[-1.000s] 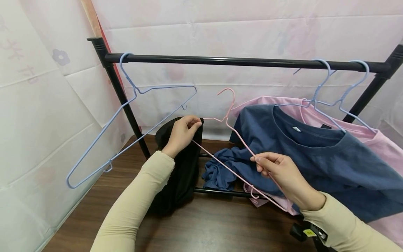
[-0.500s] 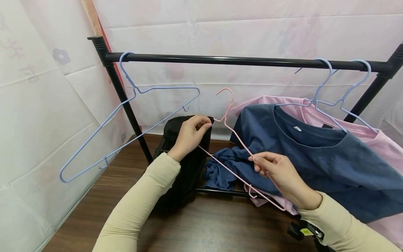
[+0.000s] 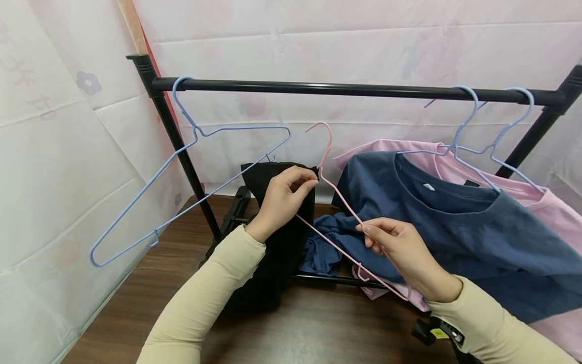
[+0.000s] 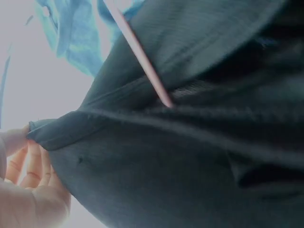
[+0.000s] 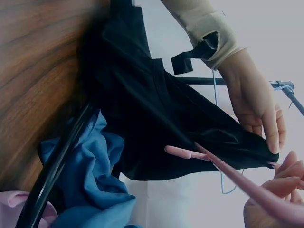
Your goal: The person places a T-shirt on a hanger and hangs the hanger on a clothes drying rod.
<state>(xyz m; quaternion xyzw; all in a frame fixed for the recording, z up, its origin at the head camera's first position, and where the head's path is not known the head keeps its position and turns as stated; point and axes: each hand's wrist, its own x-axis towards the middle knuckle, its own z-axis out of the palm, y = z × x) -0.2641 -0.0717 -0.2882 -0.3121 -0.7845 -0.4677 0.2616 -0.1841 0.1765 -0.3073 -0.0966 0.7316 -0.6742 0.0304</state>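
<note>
My left hand [image 3: 284,199] pinches the edge of a black shirt [image 3: 293,247], which hangs down below it onto the table. My right hand [image 3: 400,247] pinches the sloping right arm of a pink wire hanger [image 3: 330,139], its hook pointing up and to the left. The hanger's left end is hidden inside the shirt, and the cloth reaches nearly to the base of the hook. In the left wrist view the hanger's bar [image 4: 137,50] enters the opening of the shirt [image 4: 142,185]. The right wrist view shows the cloth stretched toward the left hand's fingertips.
A bare blue hanger [image 3: 195,129] hangs at the left end of the black rail [image 3: 318,87]. At the right, a blue T-shirt [image 3: 436,242] and a pink shirt [image 3: 556,202] hang on blue hangers. Below lies the brown wooden tabletop [image 3: 318,328].
My left hand has moved right with the shirt's edge, covering the hanger's left arm up near the hook. The hanger and right hand have shifted slightly left.
</note>
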